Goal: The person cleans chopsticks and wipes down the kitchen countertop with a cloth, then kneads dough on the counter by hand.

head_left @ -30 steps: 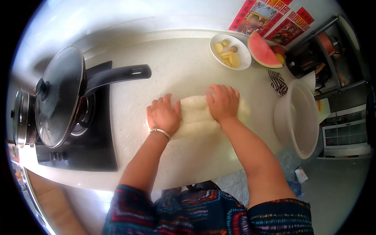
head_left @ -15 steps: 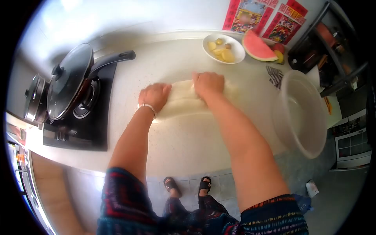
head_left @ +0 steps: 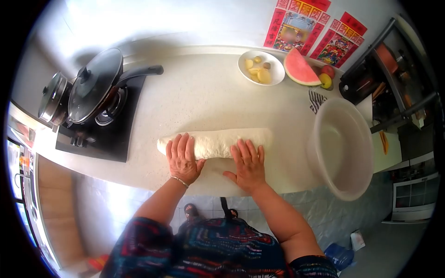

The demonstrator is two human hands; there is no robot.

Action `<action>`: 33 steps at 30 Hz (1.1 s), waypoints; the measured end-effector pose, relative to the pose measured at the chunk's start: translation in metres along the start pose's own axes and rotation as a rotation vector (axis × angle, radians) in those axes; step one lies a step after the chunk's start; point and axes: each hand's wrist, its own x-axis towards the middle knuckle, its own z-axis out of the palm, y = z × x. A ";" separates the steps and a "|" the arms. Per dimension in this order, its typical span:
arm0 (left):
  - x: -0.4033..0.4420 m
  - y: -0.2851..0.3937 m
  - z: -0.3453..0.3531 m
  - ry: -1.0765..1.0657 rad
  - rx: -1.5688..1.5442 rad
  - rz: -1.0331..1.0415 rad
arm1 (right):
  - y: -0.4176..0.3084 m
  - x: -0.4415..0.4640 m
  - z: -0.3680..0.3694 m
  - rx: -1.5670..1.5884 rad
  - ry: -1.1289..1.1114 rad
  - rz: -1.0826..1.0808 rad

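Observation:
A long, thick roll of pale dough (head_left: 213, 142) lies crosswise on the light countertop (head_left: 204, 97). On its left part rests my left hand (head_left: 182, 157), fingers stretched out over the dough, a bracelet at the wrist. My right hand (head_left: 249, 166) touches the near side of the roll toward its right end, fingers extended and thumb out to the side. Neither hand grips around the dough. Fine specks are scattered on the counter around the roll's left end.
At left, a lidded pan (head_left: 96, 85) and a smaller pot (head_left: 54, 99) stand on the black stove (head_left: 118, 134). A plate (head_left: 273, 60) of yellow pieces and a watermelon slice (head_left: 300, 69) are at the back. A large pale basin (head_left: 340, 148) stands at right.
Both hands have drawn back toward me and flattened from a curled hold. The dough, a wider folded sheet before, is now a narrower roll nearer the front edge. The view has shifted.

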 end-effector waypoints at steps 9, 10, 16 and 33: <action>0.086 -0.033 0.025 -0.216 -0.052 -0.122 | 0.034 0.108 0.035 -0.104 0.181 0.062; 0.094 -0.036 0.026 -0.219 -0.056 -0.128 | 0.037 0.116 0.038 -0.104 0.173 0.059; 0.127 -0.050 0.044 -0.248 -0.093 -0.218 | 0.051 0.156 0.043 -0.049 0.129 0.124; 0.069 -0.041 -0.015 -0.527 -0.126 -0.264 | -0.021 0.088 0.015 -0.023 -0.088 0.264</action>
